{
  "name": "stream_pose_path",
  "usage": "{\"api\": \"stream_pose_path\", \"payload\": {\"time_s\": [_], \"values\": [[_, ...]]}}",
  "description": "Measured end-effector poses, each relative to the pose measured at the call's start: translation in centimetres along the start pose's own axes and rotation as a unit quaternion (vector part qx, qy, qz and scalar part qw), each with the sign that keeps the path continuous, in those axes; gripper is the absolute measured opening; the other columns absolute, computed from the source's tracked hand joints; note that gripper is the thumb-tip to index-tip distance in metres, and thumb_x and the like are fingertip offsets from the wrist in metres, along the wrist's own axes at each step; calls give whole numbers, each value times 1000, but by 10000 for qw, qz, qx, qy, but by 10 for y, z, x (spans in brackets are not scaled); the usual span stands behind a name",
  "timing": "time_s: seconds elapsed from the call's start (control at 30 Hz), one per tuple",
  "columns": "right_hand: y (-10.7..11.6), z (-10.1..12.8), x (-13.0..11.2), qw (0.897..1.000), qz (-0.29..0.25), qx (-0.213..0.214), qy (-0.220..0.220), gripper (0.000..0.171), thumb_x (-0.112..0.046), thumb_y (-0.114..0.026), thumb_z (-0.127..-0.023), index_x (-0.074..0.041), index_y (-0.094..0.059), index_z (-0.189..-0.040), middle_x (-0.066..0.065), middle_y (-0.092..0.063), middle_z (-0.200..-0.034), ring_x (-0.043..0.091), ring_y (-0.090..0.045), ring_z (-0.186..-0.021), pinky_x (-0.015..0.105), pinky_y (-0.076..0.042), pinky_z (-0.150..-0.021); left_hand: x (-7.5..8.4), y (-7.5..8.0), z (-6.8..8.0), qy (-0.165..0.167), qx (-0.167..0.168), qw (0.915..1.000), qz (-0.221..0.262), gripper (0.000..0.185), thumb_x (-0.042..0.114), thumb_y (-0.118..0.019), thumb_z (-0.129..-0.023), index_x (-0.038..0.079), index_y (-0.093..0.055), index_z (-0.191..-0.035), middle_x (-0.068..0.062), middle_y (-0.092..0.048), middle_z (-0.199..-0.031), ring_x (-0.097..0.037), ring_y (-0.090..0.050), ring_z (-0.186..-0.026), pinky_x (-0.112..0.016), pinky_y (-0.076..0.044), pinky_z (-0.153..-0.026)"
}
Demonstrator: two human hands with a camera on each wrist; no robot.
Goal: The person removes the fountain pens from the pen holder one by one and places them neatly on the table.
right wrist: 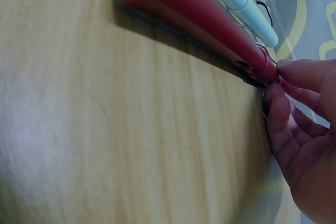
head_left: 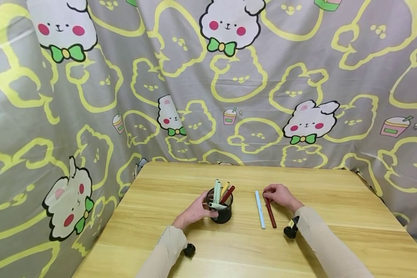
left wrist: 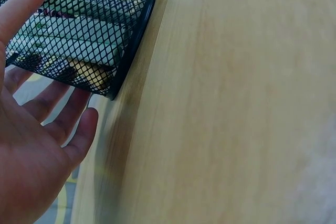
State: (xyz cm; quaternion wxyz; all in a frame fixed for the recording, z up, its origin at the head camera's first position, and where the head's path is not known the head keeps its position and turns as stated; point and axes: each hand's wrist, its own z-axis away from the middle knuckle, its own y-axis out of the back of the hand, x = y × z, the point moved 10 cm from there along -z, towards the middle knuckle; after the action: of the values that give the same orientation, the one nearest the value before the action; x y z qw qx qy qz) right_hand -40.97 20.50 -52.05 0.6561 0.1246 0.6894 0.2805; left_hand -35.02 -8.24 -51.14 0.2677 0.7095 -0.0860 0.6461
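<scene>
My left hand [head_left: 196, 209] holds a black mesh pen holder [head_left: 223, 217] from its left side. In the left wrist view the thumb lies across the mesh [left wrist: 79, 30] and the other fingers reach round behind. Pale green pens [head_left: 217, 192], a yellow pen [head_left: 225, 188] and a dark red pen [head_left: 227, 195] stand in the holder; one pale green pen lies slanted at the rim. My right hand [head_left: 280, 195] pinches the far end of another dark red pen [head_left: 270, 214], which lies on the table. Just left of it lies a light blue pen [head_left: 260, 210], touched by neither hand.
All of this is on a light wooden table [head_left: 180, 181]. A grey patterned curtain [head_left: 243, 96] hangs along the back and left side. Small black cameras [head_left: 290, 231] sit at both wrists.
</scene>
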Motion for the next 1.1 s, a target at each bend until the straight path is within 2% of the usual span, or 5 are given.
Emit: {"api": "stream_pose_path", "payload": {"time_s": [0.13,0.27,0.37,0.63,1.1], "values": [[0,-1,1,9999,103,-3,21,21,-7,-65,-88,6,-65,-104,6,-66,-81,15,-57,-63,29,-50,-55,7,-1,3,44,-35,10000,30,75,3,-76,-78,9,-35,-142,-14,-45,-134,-27,-54,-107,-35,-47,-86],[0,0,3,10000,94,5,18,20,-7,-64,-89,5,-65,-105,6,-67,-83,16,-59,-65,29,-52,-57,8,-1,4,77,-36,10000,47,75,3,-76,-78,9,-36,-141,-14,-45,-134,-27,-53,-107,-35,-46,-86],[0,0,3,10000,47,22,31,20,-6,-63,-89,6,-65,-105,7,-67,-84,17,-60,-67,30,-52,-59,-1,-1,1,88,-13,10000,18,77,4,-76,-78,11,-35,-142,-12,-45,-135,-27,-53,-108,-36,-46,-87],[0,1,4,10000,-28,41,44,21,-7,-63,-89,6,-65,-106,8,-67,-85,17,-60,-67,29,-52,-59,-1,0,0,3,-3,10000,-38,77,10,-78,-78,12,-36,-142,-10,-45,-135,-25,-54,-107,-35,-46,-87],[0,1,5,9997,-180,-33,154,23,-6,-63,-89,9,-63,-108,11,-67,-87,17,-60,-67,29,-52,-58,-2,-1,0,46,-24,10000,35,78,7,-77,-79,13,-34,-143,-11,-44,-135,-27,-54,-108,-35,-47,-87]]}}
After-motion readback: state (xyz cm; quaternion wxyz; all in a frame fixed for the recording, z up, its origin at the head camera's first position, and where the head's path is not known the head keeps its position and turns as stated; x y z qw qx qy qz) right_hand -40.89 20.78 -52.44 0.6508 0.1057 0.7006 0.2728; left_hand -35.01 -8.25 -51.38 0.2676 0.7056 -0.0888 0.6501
